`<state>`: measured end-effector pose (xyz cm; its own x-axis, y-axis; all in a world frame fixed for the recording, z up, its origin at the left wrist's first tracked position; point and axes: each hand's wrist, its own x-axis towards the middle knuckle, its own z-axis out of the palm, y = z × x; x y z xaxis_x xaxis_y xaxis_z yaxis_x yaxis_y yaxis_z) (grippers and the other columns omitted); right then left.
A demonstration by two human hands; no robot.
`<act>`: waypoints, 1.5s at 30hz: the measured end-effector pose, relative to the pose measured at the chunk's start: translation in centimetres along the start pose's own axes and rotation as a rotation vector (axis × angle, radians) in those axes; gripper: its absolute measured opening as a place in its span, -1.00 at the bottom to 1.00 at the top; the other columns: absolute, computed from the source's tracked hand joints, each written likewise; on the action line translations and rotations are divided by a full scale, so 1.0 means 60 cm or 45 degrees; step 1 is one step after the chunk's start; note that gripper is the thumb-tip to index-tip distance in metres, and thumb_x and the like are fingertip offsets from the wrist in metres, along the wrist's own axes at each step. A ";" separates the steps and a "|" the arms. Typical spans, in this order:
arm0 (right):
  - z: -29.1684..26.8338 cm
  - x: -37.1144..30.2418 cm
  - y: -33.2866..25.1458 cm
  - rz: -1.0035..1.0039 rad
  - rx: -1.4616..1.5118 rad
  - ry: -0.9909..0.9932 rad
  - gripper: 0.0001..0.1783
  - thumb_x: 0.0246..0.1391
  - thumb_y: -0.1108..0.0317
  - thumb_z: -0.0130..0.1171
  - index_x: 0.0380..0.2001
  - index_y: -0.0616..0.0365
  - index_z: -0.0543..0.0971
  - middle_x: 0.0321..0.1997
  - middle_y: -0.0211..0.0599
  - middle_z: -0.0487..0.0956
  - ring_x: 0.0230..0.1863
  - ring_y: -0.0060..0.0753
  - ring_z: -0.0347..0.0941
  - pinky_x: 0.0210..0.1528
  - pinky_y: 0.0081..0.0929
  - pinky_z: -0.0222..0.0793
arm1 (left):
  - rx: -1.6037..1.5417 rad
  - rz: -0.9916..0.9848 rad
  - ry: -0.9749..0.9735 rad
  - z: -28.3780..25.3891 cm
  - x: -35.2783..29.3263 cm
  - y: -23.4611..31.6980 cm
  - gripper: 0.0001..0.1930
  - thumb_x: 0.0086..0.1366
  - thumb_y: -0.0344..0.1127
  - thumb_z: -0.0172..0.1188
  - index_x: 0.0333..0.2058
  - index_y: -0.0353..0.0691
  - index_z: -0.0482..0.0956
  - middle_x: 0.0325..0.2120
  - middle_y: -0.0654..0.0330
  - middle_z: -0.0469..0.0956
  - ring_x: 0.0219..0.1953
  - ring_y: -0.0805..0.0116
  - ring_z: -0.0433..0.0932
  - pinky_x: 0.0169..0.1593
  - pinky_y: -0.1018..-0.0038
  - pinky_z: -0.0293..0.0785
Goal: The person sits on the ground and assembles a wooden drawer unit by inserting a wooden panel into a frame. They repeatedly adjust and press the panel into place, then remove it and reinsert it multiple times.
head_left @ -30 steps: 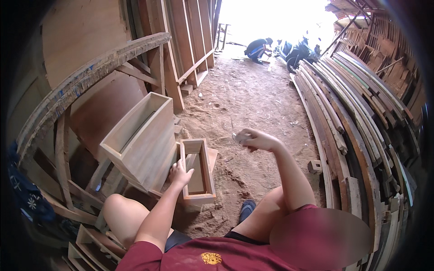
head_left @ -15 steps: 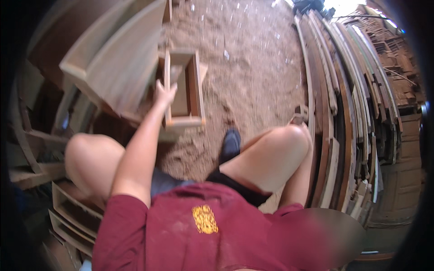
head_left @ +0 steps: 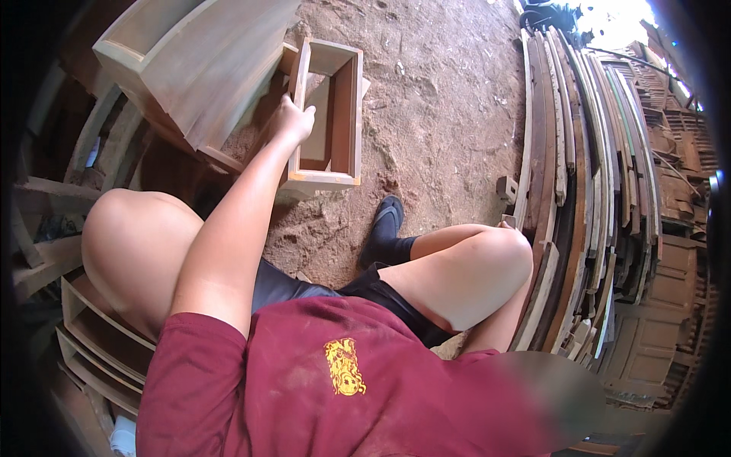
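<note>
An open wooden frame like a drawer box [head_left: 345, 180] stands tilted on the sandy ground ahead of me, left of centre. My left hand [head_left: 291, 123] is closed around its left side board, the thumb over the top edge. Directly left of that hand is a larger pale wooden cabinet [head_left: 205, 76]. Behind my bent right knee, only a bit of my right hand [head_left: 505, 224] shows; its fingers are mostly hidden. Just beyond it is a small brown block-like piece [head_left: 506, 189], and I cannot tell whether the hand touches it.
Long boards [head_left: 544, 152] are stacked on edge along the right, with panelled doors [head_left: 647, 346] farther right. Shallow wooden boxes [head_left: 99, 350] are piled at the lower left. My sandalled foot [head_left: 387, 221] is on the sandy ground [head_left: 434, 99].
The drawer box and my left hand sit higher and slightly farther right in the picture. The cabinet and my knees have shifted in view too. My left grip looks the same.
</note>
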<state>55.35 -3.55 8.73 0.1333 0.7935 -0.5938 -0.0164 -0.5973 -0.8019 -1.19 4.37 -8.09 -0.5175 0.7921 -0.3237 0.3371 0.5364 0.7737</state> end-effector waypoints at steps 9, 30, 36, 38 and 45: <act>-0.019 0.018 -0.020 -0.128 -0.263 0.061 -0.83 0.33 0.24 0.22 -0.24 0.12 0.60 -0.42 -0.40 0.63 -0.45 -0.49 0.54 -0.39 -0.42 0.45 | -0.002 -0.122 -0.099 -0.029 -0.035 0.039 -0.22 0.31 -0.07 0.30 0.39 -0.28 0.21 0.24 -0.20 0.48 0.26 -0.14 0.51 0.35 0.08 0.40; 0.570 0.183 -0.032 -0.400 -0.546 -0.360 -0.63 0.38 -0.01 0.16 -0.07 0.07 0.61 -0.47 -0.57 0.40 -0.49 -0.64 0.26 -0.49 -0.51 0.15 | 0.026 0.002 -0.171 -0.014 -0.018 0.023 -0.27 0.16 -0.35 0.10 0.36 -0.30 0.28 0.26 -0.23 0.45 0.30 -0.08 0.47 0.36 0.16 0.39; 0.575 0.207 0.067 -0.269 -0.458 -0.228 -0.74 0.36 0.13 0.21 -0.18 0.11 0.56 -0.31 -0.42 0.57 -0.31 -0.60 0.42 -0.26 -0.58 0.29 | -0.071 -0.058 -0.247 -0.031 -0.056 -0.001 -0.14 0.14 -0.39 0.13 0.45 -0.39 0.08 0.38 -0.28 0.28 0.43 -0.08 0.30 0.48 0.22 0.21; 0.587 0.223 0.108 -0.363 -0.326 -0.299 -0.72 0.38 0.12 0.19 -0.15 0.13 0.54 -0.40 -0.50 0.50 -0.43 -0.64 0.35 -0.38 -0.57 0.26 | -0.008 -0.032 -0.173 -0.021 -0.065 -0.038 -0.11 0.16 -0.39 0.13 0.47 -0.39 0.00 0.37 -0.29 0.28 0.40 -0.10 0.33 0.46 0.21 0.25; 0.622 0.192 0.162 -0.454 -0.199 -0.267 -0.73 0.43 0.17 0.11 -0.17 0.17 0.53 -0.31 -0.44 0.52 -0.28 -0.62 0.36 -0.13 -0.52 0.36 | 0.025 -0.015 -0.120 -0.014 -0.033 -0.034 -0.02 0.20 -0.13 0.24 0.46 -0.42 -0.06 0.27 -0.33 0.41 0.28 -0.18 0.47 0.37 0.12 0.37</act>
<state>19.73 4.14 -8.35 -0.1011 0.9500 -0.2953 0.1466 -0.2793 -0.9489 -1.49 1.46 -8.54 -0.4451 0.8093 -0.3832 0.3476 0.5505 0.7590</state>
